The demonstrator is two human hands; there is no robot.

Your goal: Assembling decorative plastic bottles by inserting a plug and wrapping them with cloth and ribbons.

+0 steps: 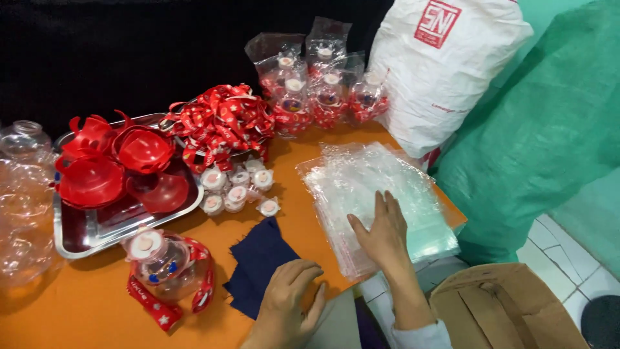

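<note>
My right hand (385, 231) lies flat with fingers spread on a stack of clear plastic bags (374, 194) at the right end of the orange table (84, 304). My left hand (292, 298) rests at the near table edge, fingers curled, touching a dark blue cloth (261, 258). Left of the cloth lies a clear bottle with a white cap and a red patterned strap (165, 268). Neither hand holds anything that I can see.
A metal tray (103, 226) holds red plastic lids (116, 165). Behind it are red straps (219, 123), several small white caps (236, 187), bagged bottles (316, 90), clear bottles (22, 194) far left, a white sack (439, 71), green fabric (542, 129), and a cardboard box (504, 310).
</note>
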